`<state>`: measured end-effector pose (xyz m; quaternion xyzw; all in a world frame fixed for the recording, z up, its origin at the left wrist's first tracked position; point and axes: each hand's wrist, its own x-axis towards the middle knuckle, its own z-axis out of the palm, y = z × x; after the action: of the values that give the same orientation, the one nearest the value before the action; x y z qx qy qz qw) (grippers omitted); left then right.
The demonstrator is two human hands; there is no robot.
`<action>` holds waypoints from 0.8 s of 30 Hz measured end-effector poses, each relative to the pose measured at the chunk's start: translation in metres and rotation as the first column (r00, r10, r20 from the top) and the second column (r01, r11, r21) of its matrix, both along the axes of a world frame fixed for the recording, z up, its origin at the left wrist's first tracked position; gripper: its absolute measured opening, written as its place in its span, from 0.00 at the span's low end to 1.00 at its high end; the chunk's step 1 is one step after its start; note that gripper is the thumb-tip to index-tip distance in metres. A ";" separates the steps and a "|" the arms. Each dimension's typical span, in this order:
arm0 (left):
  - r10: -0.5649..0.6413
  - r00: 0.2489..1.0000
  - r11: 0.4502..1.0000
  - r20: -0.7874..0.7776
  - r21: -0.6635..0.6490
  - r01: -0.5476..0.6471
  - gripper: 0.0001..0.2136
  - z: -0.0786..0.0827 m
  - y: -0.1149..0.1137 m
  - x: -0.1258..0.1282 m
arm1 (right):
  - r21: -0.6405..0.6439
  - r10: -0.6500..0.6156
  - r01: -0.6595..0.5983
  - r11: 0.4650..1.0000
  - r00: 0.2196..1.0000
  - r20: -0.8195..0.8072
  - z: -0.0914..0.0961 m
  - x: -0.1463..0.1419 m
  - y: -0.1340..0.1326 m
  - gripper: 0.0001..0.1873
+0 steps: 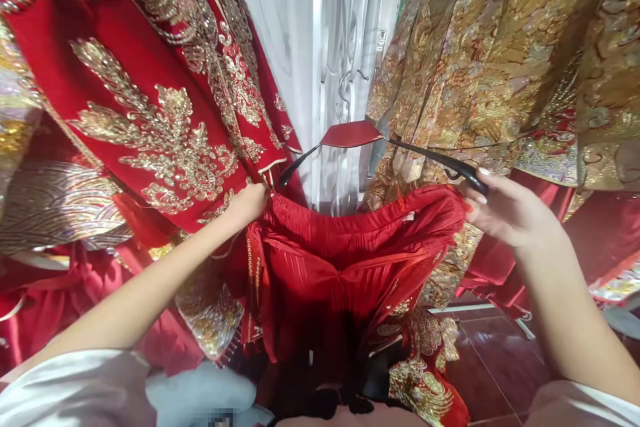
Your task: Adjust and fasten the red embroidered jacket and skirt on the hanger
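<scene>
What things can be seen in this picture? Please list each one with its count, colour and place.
skirt: one, red with gold trim, centre, waistband stretched between both hands
hanger: one, black arms with a red centre pad and metal hook, above the skirt
red robe: one, red with gold embroidery, hanging at left
gold robe: one, gold brocade, hanging at right
curtain: one, white, behind at centre
floor: dark red tiles, lower right
left hand: one, grip on the skirt's left waistband edge
right hand: one, grip on the hanger's right end and the skirt's waistband
</scene>
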<state>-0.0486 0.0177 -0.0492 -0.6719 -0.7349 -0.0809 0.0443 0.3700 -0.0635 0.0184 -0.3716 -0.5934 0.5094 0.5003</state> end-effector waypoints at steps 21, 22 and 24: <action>0.080 0.948 0.966 -0.308 0.259 0.002 0.17 0.099 -0.098 0.066 | -0.189 0.288 -0.371 0.909 0.888 -0.359 -0.075 0.001 0.087 0.24; 0.001 0.945 0.985 -0.327 0.163 0.055 0.17 0.094 -0.094 0.072 | -0.188 0.288 -0.374 0.908 0.885 -0.366 -0.076 0.002 0.090 0.24; -0.122 0.930 0.990 -0.346 0.018 0.137 0.15 0.087 -0.083 0.092 | -0.178 0.277 -0.361 0.915 0.886 -0.373 -0.077 0.004 0.096 0.23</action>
<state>0.0433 -0.0656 0.0378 -0.7215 -0.6682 0.0199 0.1806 0.3742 0.0322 -0.0589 -0.2327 -0.4848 0.7100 0.4546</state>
